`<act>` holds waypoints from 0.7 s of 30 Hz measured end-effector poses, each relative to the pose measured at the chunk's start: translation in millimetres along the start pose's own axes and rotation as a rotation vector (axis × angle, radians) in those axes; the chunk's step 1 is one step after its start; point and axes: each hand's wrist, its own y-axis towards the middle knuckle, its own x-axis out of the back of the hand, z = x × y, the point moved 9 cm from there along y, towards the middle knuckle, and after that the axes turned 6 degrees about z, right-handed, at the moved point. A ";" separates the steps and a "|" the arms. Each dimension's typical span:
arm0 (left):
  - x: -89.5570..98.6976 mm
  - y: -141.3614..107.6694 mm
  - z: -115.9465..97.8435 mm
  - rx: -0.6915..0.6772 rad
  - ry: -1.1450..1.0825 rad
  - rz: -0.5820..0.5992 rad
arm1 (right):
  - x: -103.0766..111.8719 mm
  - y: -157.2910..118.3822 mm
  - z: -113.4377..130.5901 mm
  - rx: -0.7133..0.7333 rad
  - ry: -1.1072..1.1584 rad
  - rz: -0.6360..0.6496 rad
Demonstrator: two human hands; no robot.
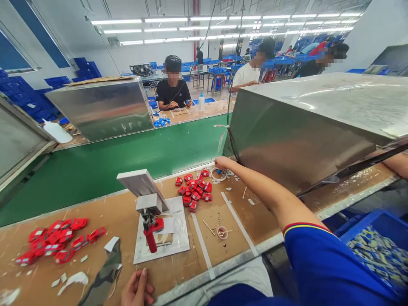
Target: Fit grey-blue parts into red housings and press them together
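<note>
Two red piles [59,238] [196,187], a clamp [151,241] between
Left hand [138,289] half-curled nearby, right hand [225,162] by the ring [213,175]; whether either's fingers hold anything, I cannot tell.

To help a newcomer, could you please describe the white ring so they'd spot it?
Find the brown worktable alongside the green surface. By the right hand, beside a pile of red pieces, lies the white ring: round and open-centred, unlike those blocky pieces.

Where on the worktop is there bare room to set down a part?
Bare: between the left red cluster and white base plate, behind the camouflage strip; right of the right tape strip, by the front edge. Crowded: around the right red cluster and white ring near your right hand.
</note>
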 end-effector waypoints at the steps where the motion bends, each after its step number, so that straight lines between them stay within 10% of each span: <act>1: 1.4 -0.2 -0.4 -0.016 0.000 -0.015 | -0.2 -4.9 -0.3 0.008 0.007 -0.010; 6: 2.8 5.4 8.6 -0.027 -0.032 -0.015 | 6.6 -34.5 6.1 0.076 0.036 -0.108; 15: 2.0 -13.5 -4.3 -0.201 -0.022 -0.137 | -14.1 -97.4 119.1 0.369 0.030 -0.203; 21: -7.0 -15.8 -6.2 -0.277 -0.008 -0.031 | -17.0 -131.6 136.6 0.311 0.073 -0.251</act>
